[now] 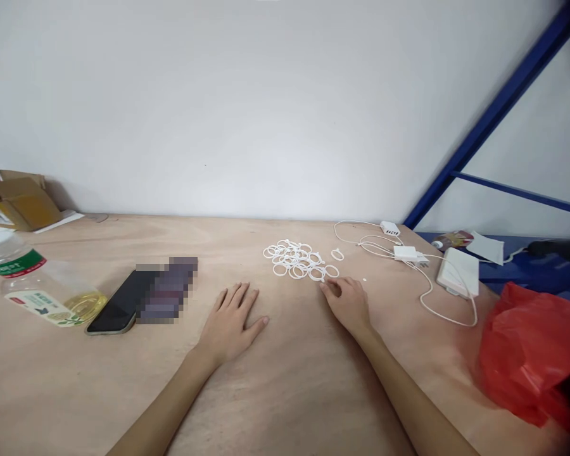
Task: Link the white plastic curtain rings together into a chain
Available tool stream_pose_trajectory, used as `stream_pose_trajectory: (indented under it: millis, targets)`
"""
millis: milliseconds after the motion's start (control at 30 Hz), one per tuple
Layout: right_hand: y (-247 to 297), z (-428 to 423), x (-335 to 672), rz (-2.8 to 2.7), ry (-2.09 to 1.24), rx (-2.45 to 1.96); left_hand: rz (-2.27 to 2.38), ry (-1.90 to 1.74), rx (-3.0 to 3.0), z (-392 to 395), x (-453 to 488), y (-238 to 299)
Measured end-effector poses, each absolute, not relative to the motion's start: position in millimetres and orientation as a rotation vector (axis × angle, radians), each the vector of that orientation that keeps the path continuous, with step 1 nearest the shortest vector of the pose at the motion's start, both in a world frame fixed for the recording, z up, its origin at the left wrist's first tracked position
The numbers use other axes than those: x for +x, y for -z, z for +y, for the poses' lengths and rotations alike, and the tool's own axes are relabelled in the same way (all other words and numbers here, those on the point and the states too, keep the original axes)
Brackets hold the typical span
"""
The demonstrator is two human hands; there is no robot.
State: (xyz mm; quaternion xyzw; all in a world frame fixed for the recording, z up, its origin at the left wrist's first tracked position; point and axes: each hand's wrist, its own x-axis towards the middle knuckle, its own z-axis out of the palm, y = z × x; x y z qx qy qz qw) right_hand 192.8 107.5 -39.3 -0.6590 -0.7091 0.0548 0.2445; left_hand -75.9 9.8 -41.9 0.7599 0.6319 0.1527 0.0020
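Well, a loose heap of thin white plastic rings (294, 261) sits on the plywood table (285, 405), with one ring (337, 254) lying apart just to its right. The right hand (346, 305) rests relaxed, its fingertips (326, 287) just below the heap, grasping nothing. The left hand (230, 323) lies open and flat, farther left. Well left of the heap, a plastic bottle (42, 291) carries a green label (18, 263), its writing too small to read.
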Motion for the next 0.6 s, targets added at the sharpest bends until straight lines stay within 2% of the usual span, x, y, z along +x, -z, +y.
stream_pose_trajectory:
  millis: [200, 367, 500, 600]
  targets:
    - [50.1, 118.2, 194.5, -1.788, -0.251, -1.668, 1.959, -0.481, 2.372, 9.8, -74.8, 38.7]
    - [43.9, 112.7, 191.4, -1.438, -0.386, -1.49, 1.922, -0.548, 2.359, 11.0, -76.6, 37.7]
    - [28.1, 88.9, 163.5, -1.512, -0.582, -1.18, 1.765, -0.817, 2.29, 9.5, -73.5, 34.5]
    - [18.9, 64.5, 137.1, -1.661, -0.926, -1.045, 1.599, -1.104, 2.095, 5.0, -61.1, 28.5]
